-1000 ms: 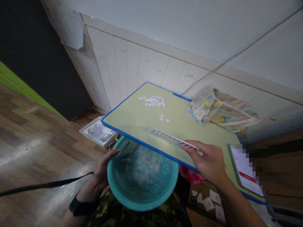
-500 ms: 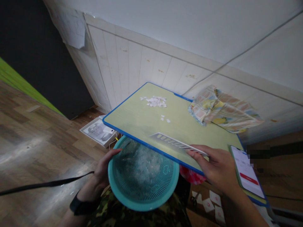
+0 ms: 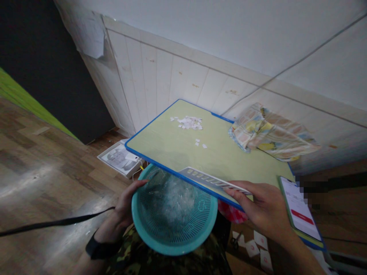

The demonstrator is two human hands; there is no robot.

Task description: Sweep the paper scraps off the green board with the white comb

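Note:
My left hand (image 3: 126, 208) grips the left rim of a teal mesh basket (image 3: 174, 214) held just under the near edge of a low green table with a blue border (image 3: 160, 141). White paper scraps lie in the basket. My right hand (image 3: 263, 208) is closed on a flat grey ruler-like strip (image 3: 209, 179) that lies along the table's near edge above the basket. A pile of small white paper bits (image 3: 187, 123) sits near the table's far side, with a few loose bits (image 3: 200, 143) closer.
A crumpled patterned cloth (image 3: 269, 133) rests at the table's right back. A phone with a lit screen (image 3: 299, 208) lies at the right edge. A white panelled wall stands behind. A framed picture (image 3: 120, 158) and cards with scissors (image 3: 252, 244) lie on the wooden floor.
My right hand has drawn the grey strip toward the table's near edge, closer to the basket. The basket and left hand have barely moved.

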